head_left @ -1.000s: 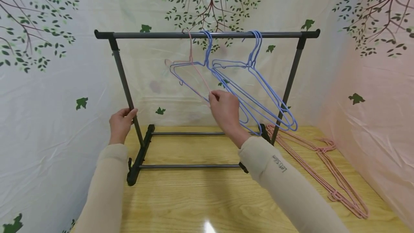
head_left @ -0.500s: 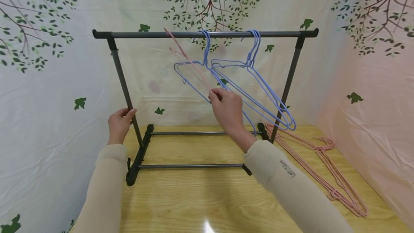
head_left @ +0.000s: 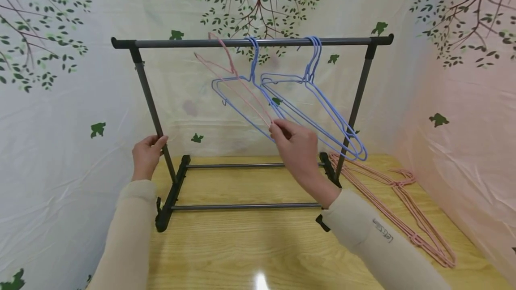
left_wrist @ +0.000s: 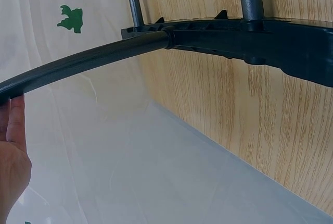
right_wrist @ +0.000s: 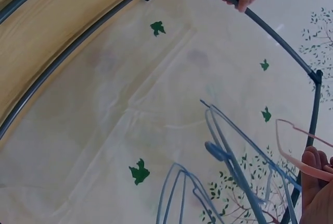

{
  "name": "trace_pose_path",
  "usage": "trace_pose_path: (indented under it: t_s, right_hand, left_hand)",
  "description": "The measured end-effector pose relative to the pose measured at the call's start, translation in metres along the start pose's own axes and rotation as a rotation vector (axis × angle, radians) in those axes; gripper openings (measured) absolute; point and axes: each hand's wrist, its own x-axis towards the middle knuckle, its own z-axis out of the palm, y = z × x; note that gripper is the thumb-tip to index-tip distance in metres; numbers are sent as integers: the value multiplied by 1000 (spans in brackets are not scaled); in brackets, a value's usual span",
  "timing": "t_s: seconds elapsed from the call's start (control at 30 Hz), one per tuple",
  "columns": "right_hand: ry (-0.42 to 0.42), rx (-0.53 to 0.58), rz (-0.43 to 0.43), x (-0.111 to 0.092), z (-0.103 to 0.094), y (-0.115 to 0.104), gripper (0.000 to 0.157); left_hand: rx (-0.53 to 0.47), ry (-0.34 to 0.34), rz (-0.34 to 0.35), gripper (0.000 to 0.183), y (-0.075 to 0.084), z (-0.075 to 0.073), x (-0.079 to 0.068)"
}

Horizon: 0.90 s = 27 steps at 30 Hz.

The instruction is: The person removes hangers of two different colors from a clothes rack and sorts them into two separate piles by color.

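Head view: pink hanger in right grip

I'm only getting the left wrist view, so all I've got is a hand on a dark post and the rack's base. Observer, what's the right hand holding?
Observer: The right hand pinches the lower part of a pink hanger, which is tilted.
Operator: Okay, and is anything on the top bar?
Observer: Yes, blue hangers hang from the top bar in two groups.
Operator: Any more pink ones lying around?
Observer: Several pink hangers lie together on the table, off the right end of the rack.
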Motion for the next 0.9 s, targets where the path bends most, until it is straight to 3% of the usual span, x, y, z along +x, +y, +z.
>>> trace_pose_path:
  t_s: [0.3,0.6,0.9]
  right_hand:
    - [39,59,-50,-8,-34,9,17]
    - [68,119,-79,-18,-70,34,15]
    - [262,355,5,-13,-104,42,15]
  left_hand:
    - [-4,-7,0,59,0,-1,0]
    - [-10,-8,-2,57,-1,0,1]
    - [-11,4,-1,54,-1,0,2]
